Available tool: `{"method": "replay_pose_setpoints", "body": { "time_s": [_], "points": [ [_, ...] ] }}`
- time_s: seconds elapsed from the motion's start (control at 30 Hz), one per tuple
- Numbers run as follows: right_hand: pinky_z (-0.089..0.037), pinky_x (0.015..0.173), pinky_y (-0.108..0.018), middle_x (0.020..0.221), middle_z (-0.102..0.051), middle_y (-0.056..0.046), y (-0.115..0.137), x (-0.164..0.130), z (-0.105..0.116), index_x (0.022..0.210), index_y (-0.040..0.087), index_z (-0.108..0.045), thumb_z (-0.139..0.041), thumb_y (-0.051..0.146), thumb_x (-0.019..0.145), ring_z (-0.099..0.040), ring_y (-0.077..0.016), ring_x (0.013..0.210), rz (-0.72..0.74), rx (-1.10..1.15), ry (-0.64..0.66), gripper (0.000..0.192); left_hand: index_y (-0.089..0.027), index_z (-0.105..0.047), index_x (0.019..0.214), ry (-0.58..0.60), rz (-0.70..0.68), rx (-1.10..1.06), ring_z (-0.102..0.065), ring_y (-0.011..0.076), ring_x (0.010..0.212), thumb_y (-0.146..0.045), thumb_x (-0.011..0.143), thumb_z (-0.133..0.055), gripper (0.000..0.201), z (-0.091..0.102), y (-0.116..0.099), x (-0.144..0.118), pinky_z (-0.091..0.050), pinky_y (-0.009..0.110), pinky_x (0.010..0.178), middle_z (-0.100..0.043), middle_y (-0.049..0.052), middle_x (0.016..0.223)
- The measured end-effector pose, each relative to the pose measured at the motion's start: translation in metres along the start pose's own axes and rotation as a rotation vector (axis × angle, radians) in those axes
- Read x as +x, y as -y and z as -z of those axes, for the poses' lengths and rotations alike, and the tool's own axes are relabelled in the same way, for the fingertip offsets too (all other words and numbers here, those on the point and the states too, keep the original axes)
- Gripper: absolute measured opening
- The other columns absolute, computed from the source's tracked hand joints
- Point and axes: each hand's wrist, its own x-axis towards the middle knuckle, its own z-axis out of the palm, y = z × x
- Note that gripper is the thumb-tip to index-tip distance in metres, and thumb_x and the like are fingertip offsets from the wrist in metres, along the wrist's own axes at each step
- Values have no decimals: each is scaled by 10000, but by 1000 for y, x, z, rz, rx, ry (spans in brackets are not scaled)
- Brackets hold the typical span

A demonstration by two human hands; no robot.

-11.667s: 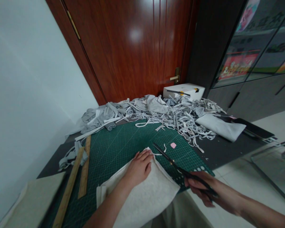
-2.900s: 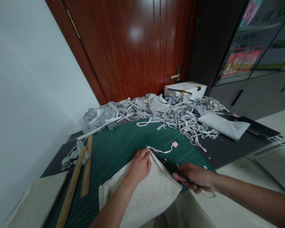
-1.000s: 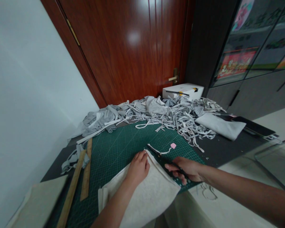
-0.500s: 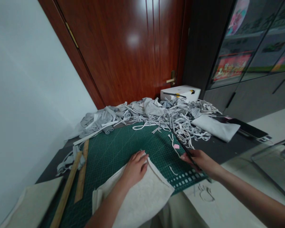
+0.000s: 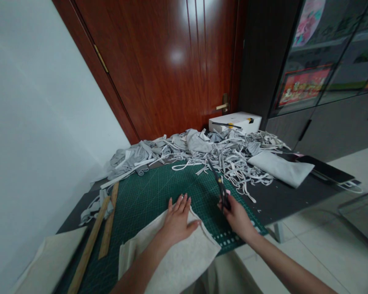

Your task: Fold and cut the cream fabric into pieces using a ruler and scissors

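A cream piece of folded fabric [image 5: 184,257] lies over the near edge of the green cutting mat [image 5: 138,196] and hangs past it. Flat on its upper part rests my left hand [image 5: 179,222], fingers stretched out and holding nothing. My right hand [image 5: 233,214] grips black scissors [image 5: 220,183] by the handles, the blades pointing away over the mat toward the scraps. A small pink piece [image 5: 228,192] shows just behind the scissors, partly covered.
Grey and white fabric scraps [image 5: 199,141] pile along the back before a white box [image 5: 236,121]. Two wooden rulers [image 5: 90,245] lie left, beside another cream cloth [image 5: 49,261]. At right are a folded white cloth [image 5: 280,167] and a black phone-like device [image 5: 328,169].
My right hand has moved left with the scissors, which now point more upright. My left hand's fingers have spread and flattened on the fabric. The loose threads near the right hand no longer show there.
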Motion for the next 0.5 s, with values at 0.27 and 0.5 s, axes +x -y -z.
{"method": "replay_pose_setpoints", "body": {
  "time_s": [0.27, 0.5],
  "points": [
    [-468, 799, -328, 983, -678, -101, 13, 5, 67, 970, 217, -525, -515, 393, 805, -631, -253, 909, 107, -36, -186, 241, -158, -272, 1474, -22, 98, -9, -183, 386, 1399, -736, 805, -415, 895, -10, -15, 14, -186, 624, 1065, -227, 233, 1513],
    [-473, 773, -308, 935, -685, -83, 24, -20, 42, 934, 216, -564, -556, 376, 782, -633, -251, 895, 90, 24, 24, 221, -156, -273, 1473, -22, 132, -1, -177, 392, 1398, -747, 813, -389, 894, -14, -6, 79, -144, 614, 1078, -240, 222, 1514]
  ]
}}
